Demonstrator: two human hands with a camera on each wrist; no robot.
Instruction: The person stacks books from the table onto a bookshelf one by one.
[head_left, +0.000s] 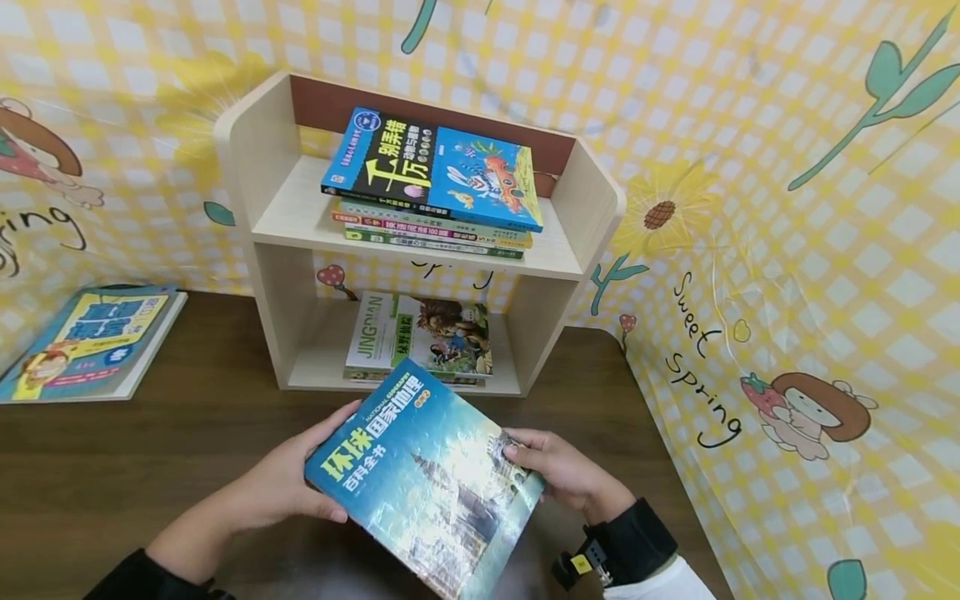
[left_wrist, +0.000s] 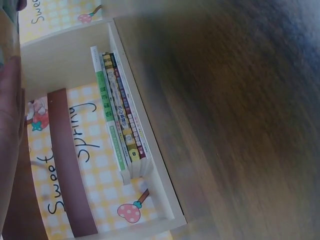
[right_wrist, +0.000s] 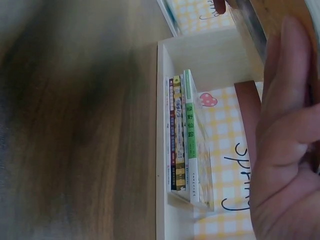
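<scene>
A glossy blue book (head_left: 431,479) with yellow characters on its cover is held above the dark wooden table (head_left: 150,458), in front of the shelf. My left hand (head_left: 281,479) grips its left edge, thumb on the cover. My right hand (head_left: 558,467) grips its right edge, fingertips on the cover. A small wooden shelf (head_left: 420,250) stands just beyond. Its lower bay holds a short stack of books (head_left: 420,337), also seen edge-on as the lower stack (left_wrist: 122,115) and the same lower stack (right_wrist: 182,135) in the wrist views. In the right wrist view my palm (right_wrist: 282,165) fills the right side.
The upper shelf board carries another stack of books (head_left: 435,179) with a blue and black cover on top. A yellow and blue book (head_left: 90,342) lies flat at the table's left. A yellow checked cloth backdrop (head_left: 787,250) covers the wall and hangs over the table's right end.
</scene>
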